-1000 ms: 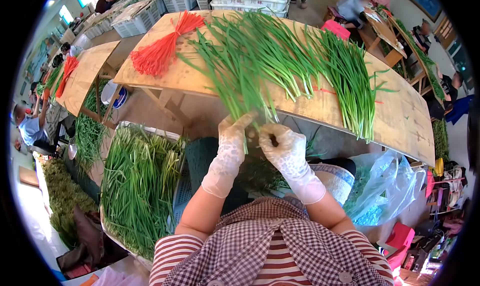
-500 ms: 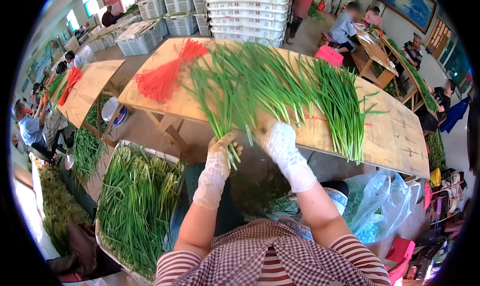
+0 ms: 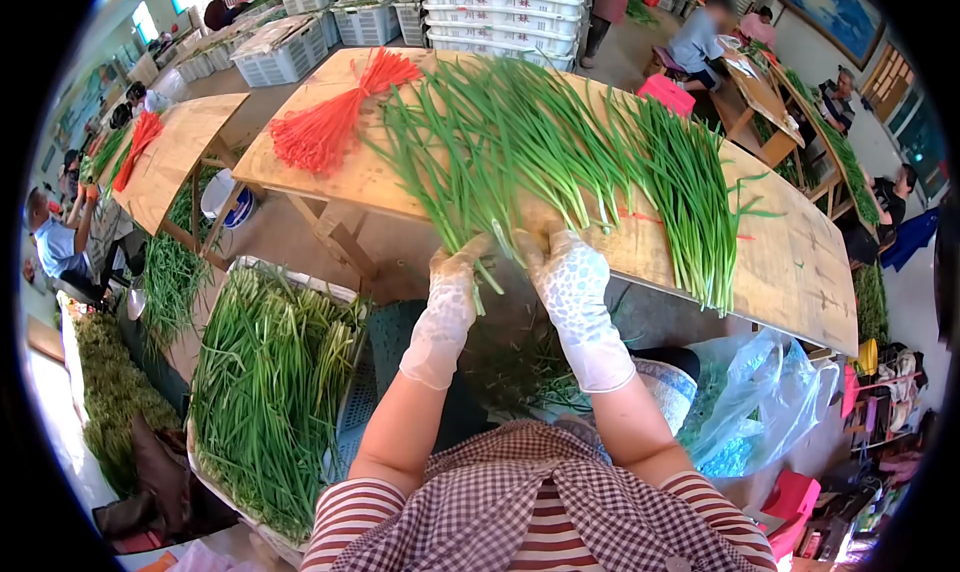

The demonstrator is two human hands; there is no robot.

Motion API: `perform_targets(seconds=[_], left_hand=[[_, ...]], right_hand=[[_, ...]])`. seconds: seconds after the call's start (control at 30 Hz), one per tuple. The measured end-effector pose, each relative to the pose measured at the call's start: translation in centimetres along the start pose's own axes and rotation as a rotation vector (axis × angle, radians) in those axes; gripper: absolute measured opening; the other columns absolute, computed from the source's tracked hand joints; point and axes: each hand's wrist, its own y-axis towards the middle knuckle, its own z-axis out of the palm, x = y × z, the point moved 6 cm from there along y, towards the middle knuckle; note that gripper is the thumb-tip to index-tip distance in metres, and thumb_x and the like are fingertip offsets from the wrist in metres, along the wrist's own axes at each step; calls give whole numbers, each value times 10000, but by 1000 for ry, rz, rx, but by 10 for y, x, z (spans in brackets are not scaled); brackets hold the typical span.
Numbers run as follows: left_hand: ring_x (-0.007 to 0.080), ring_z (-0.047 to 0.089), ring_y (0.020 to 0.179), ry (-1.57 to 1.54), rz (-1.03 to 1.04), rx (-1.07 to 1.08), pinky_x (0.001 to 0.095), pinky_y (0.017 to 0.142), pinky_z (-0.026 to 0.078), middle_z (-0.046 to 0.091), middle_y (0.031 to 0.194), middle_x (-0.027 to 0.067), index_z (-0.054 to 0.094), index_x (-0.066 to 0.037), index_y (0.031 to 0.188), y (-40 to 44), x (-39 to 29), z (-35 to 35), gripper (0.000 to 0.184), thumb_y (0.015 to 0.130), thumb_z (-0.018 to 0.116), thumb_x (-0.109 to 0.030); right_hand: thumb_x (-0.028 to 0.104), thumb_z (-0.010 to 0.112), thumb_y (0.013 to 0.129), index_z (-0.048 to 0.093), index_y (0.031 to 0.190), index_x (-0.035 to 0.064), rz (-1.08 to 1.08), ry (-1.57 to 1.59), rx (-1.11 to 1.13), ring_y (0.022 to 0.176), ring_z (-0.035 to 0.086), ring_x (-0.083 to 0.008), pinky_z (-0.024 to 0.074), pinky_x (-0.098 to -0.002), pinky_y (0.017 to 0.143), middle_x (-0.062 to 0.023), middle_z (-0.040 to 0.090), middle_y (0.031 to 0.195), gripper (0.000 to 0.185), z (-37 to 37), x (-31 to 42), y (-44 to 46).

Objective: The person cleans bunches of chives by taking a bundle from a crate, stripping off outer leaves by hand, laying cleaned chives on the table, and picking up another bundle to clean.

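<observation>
My left hand point(image 3: 455, 277), in a pale, patterned glove, is closed round the white ends of a few garlic chives point(image 3: 445, 177), whose green leaves fan out over the wooden table point(image 3: 790, 262). Just beside it, my right hand point(image 3: 568, 277), gloved alike, has its fingers pinched at the stem end of another few chives. Loose garlic chives point(image 3: 545, 137) lie spread beyond my hands. A thicker bundle of chives point(image 3: 695, 207) rests at the right, with a red tie partly visible near it.
Red ties point(image 3: 335, 122) lie heaped at the table's left. A crate of chives point(image 3: 275, 402) stands low at my left, a clear plastic bag point(image 3: 765, 402) at my right. White crates point(image 3: 505, 12) are stacked behind the table. Other people sit at tables on both sides.
My right hand has moved down and slightly left, closer to my left hand, and now pinches stem ends. My left hand keeps its chives. The view has shifted a little.
</observation>
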Motion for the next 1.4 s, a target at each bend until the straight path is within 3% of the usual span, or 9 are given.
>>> perform_targets(seconds=[0.17,0.3,0.43,0.5,0.57,0.63,0.8,1.1,1.4], left_hand=[[139,623,710,21,44,-4,267,629,509,667,880,58,647,1,1047,3,7,7,202,852,649,-51],[166,626,706,-5,-10,77,275,649,524,658,857,70,635,14,1023,-6,-3,7,190,839,630,-38],[174,624,718,-77,-83,219,272,662,527,649,836,82,627,27,968,-14,-9,-8,165,853,587,-85],[171,624,732,-15,-100,211,282,697,523,646,833,82,633,31,961,-16,-10,-12,197,859,577,-128],[169,623,733,28,-117,234,282,711,520,646,834,80,633,33,968,-24,-7,-12,207,849,588,-129],[161,618,740,35,-116,271,269,715,512,646,836,70,641,22,972,-28,1,-11,215,835,609,-140],[163,624,752,126,-83,226,271,720,513,648,836,64,633,6,989,-41,-7,-5,213,843,620,-148],[107,502,578,14,-163,250,224,536,425,535,689,4,610,3,1010,-38,4,-12,199,918,582,-171],[60,382,507,86,-111,244,210,471,314,411,602,-50,609,-17,937,-44,4,0,120,918,595,-135]], right_hand=[[357,698,791,629,659,72,-254,88,-93,581,617,-336,491,-430,550,-154,612,644,321,24,11,15],[292,689,791,615,709,61,-163,106,-95,597,616,-334,495,-434,568,-139,608,636,255,-12,2,6],[292,697,768,710,766,98,-243,-197,723,697,664,-273,523,-347,627,-155,656,736,194,-15,-45,-67],[318,670,807,713,826,77,-173,-196,855,643,652,-210,513,-308,621,-129,656,697,246,-10,-60,-86],[290,616,838,703,1002,85,131,284,677,856,669,-292,530,-364,759,-153,683,892,277,-6,-55,-78],[218,641,857,654,1069,11,200,743,577,849,670,-237,522,-313,761,-150,688,952,297,6,-38,-70],[172,692,836,659,1068,-5,236,649,452,772,661,-150,514,-259,713,-123,695,922,293,29,-19,-56],[143,639,887,660,1057,-42,525,1299,628,699,626,-113,496,-221,637,-73,696,863,252,51,-29,-65],[199,644,892,684,941,-34,267,868,410,608,605,-121,489,-254,594,-86,683,754,241,49,-23,-57]])
